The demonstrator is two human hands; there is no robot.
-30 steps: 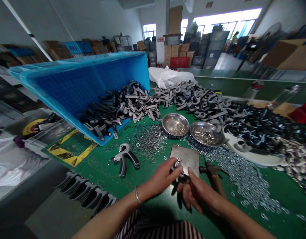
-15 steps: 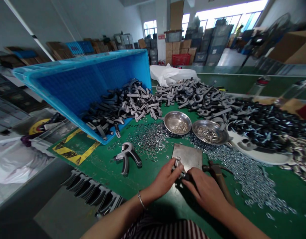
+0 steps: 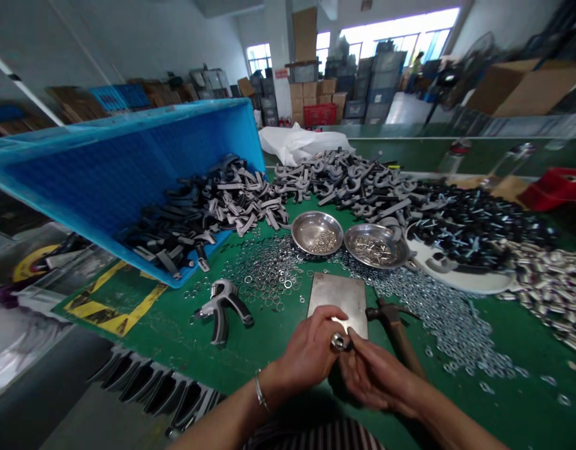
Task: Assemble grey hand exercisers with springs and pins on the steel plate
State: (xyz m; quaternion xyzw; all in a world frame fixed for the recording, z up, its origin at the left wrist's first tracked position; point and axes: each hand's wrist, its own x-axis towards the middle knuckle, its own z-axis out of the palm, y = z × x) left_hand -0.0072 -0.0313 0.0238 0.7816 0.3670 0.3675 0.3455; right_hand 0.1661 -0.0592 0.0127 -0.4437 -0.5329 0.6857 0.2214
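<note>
Over the near edge of a steel plate (image 3: 339, 294), both my hands meet around a small metal spring assembly (image 3: 340, 341). Its round end, with what looks like a nut in it, faces me. My left hand (image 3: 309, 353) is closed around it from the left. The thumb and fingers of my right hand (image 3: 379, 375) grip it from the right; the palms hide most of the part. An assembled hand grip (image 3: 225, 306) with a coil spring lies to the left. A claw hammer (image 3: 398, 331) rests just right of the plate.
A tipped blue crate (image 3: 129, 162) spills grey-black handles at left. Two steel bowls (image 3: 311, 215) of small hardware stand behind the plate. Loose rings (image 3: 264, 269), nuts (image 3: 456, 331), black knobs with bolts (image 3: 485, 225) and metal sleeves (image 3: 545, 281) cover the right and middle.
The spring assembly has turned, so its end faces me instead of its coil showing upright. My right hand has rolled palm upward beneath it. The view has shifted right.
</note>
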